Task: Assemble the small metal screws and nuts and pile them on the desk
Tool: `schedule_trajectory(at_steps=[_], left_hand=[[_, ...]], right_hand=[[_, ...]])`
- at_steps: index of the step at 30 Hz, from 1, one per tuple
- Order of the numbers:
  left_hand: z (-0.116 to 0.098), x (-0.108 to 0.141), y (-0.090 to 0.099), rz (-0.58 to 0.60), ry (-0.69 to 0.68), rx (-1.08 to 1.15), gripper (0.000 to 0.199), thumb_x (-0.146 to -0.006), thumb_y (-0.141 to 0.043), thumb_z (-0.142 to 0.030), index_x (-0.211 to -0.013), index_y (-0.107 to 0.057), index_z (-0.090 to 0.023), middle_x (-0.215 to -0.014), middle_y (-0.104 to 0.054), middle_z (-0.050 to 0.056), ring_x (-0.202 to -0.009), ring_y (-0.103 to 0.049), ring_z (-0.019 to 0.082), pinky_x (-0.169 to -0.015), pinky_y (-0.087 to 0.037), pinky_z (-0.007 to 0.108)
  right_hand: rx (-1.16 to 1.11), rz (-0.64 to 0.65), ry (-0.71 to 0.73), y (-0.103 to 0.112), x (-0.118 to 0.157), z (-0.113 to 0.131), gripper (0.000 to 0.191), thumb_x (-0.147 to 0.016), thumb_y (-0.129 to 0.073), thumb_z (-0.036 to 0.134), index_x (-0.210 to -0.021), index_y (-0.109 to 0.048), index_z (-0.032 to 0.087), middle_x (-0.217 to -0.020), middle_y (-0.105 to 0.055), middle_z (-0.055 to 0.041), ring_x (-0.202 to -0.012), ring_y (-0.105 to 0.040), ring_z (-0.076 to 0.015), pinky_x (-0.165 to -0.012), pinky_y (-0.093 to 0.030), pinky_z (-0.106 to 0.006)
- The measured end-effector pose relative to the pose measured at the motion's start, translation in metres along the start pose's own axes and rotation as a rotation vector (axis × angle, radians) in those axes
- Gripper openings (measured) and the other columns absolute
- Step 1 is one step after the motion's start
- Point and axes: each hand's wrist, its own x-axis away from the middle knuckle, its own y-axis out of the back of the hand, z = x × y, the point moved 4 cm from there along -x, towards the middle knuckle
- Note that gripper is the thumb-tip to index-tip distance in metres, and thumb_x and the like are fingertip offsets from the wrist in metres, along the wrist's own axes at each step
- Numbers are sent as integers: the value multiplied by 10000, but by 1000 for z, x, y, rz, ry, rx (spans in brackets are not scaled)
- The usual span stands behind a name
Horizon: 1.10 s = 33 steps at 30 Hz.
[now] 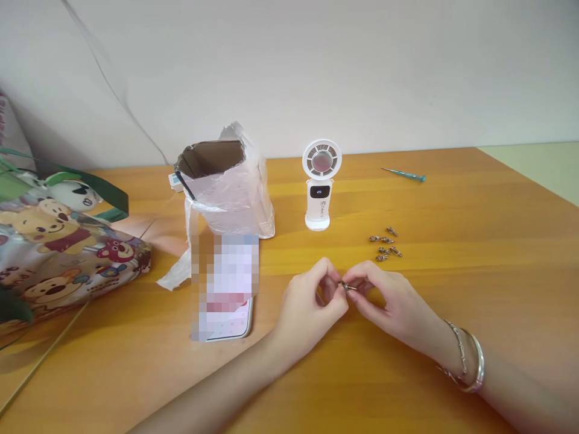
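Observation:
My left hand and my right hand meet above the wooden table, their fingertips pinching a small metal fitting from both sides. Fingers hide most of the fitting, so its exact shape is hard to tell. Just beyond my right hand lies a loose group of several similar metal fittings. Farther back, a slim teal-handled screwdriver rests on the table, out of reach of my fingertips. Bracelets circle my right wrist.
A white handheld fan stands upright behind my hands. To the left are a plastic-wrapped cardboard box, a phone with a pixelated screen, and a cartoon-printed bag. A wall rises behind the table.

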Motion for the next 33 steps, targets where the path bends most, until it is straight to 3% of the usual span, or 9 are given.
schedule_trajectory(at_steps=[8, 18, 26, 33], left_hand=[[-2, -1, 3, -25, -91, -213, 92, -691, -478, -148, -663, -407, -201, -610, -482, -40, -588, -457, 120, -533, -324, 220], [-7, -2, 2, 86, -131, -232, 87, -677, -475, -133, -658, -418, -195, -645, -503, -34, -605, -475, 115, -552, -359, 228], [-17, 1, 9, -120, -370, -523, 75, -659, -492, -138, -637, -446, -193, -580, -540, -20, -599, -483, 133, -523, -364, 231], [-20, 5, 7, -233, -651, -825, 103, -711, -476, -144, -616, -488, -185, -556, -550, -21, -566, -455, 118, -483, -349, 224]], right_hand=[[-144, 117, -67, -4, 0, 0, 75, -853, -425, 163, -892, -425, 227, -818, -638, -8, -718, -611, -135, -595, -480, -250], [-108, 212, -143, -2, 1, 2, 115, -819, -425, 132, -806, -370, 232, -668, -511, 47, -550, -462, -102, -520, -385, -227], [-473, 200, -245, -7, 2, 4, 58, -890, -392, 242, -852, -350, 235, -637, -492, 63, -516, -471, -90, -513, -428, -222], [-416, 224, -291, -11, 2, 3, 112, -868, -362, 184, -767, -403, 212, -655, -533, 35, -513, -486, -89, -506, -430, -223]])
